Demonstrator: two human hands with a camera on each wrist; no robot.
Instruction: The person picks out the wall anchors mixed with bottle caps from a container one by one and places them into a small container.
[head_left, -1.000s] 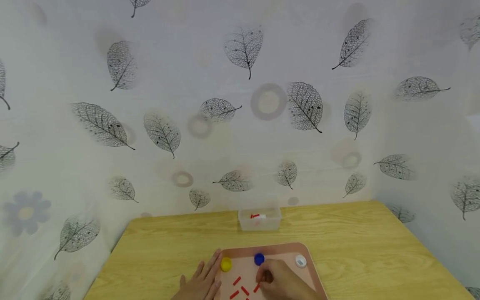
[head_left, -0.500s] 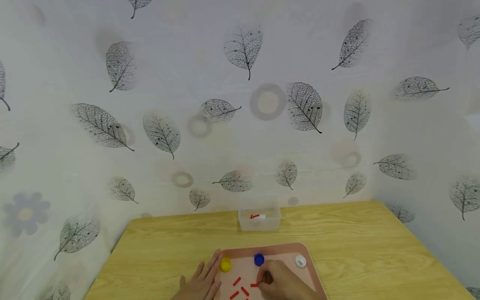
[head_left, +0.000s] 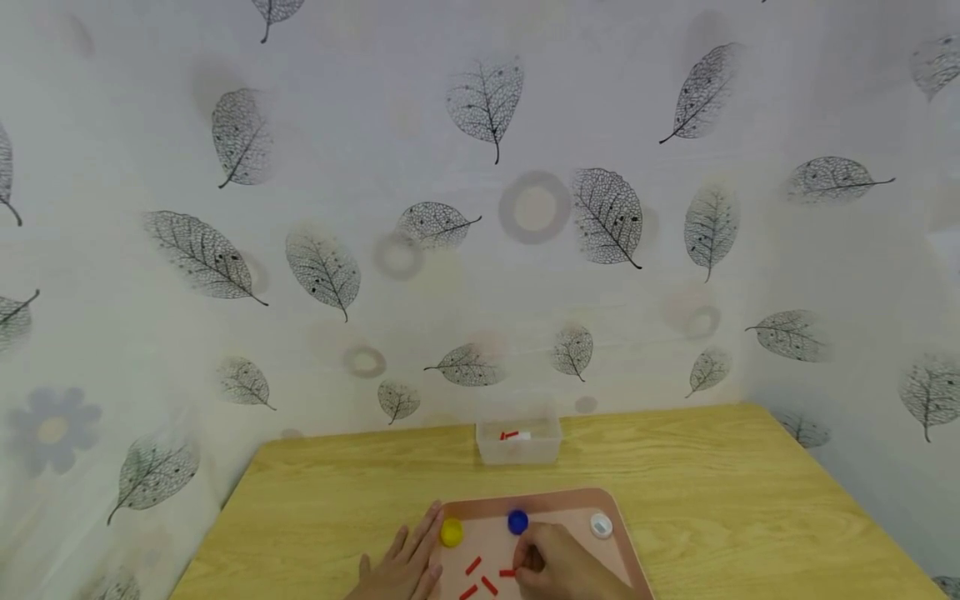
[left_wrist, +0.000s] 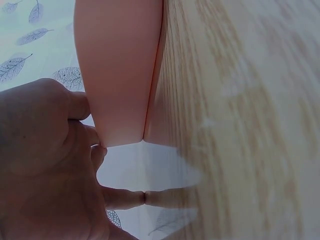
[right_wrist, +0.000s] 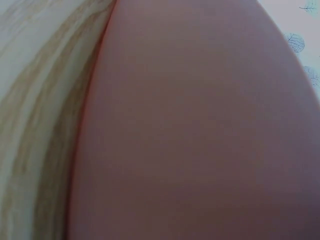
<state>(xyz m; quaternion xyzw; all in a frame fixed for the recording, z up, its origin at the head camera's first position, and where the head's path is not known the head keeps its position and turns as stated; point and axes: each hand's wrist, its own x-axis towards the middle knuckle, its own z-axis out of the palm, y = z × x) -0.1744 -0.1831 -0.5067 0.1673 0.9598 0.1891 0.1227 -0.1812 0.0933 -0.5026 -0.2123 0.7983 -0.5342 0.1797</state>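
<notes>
My right hand (head_left: 558, 567) is over the pink tray (head_left: 558, 500), its thumb and index finger pinching one end of a short red stick (head_left: 507, 573). That stick points left, roughly level across the tray. Several more red sticks (head_left: 473, 566) lie to its left on the tray floor. At the tray's left edge my left hand (head_left: 401, 571) rests with fingers extended; in the left wrist view, fingers of the left hand (left_wrist: 50, 165) touch the rim of the tray (left_wrist: 120, 65). The tray's outer side (right_wrist: 190, 115) fills the right wrist view, leaving the right hand hidden there.
Along the tray's far side sit a yellow cap (head_left: 451, 532), a blue cap (head_left: 517, 522) and a white cap (head_left: 601, 525). Behind the tray, a clear plastic box (head_left: 519, 452) with red pieces stands on the wooden table (head_left: 337, 492), near the leaf-patterned backdrop (head_left: 450, 292).
The red stick in my right hand has swung from a slant to nearly level across the tray. The right hand has barely shifted, and the left hand stays at the tray's edge.
</notes>
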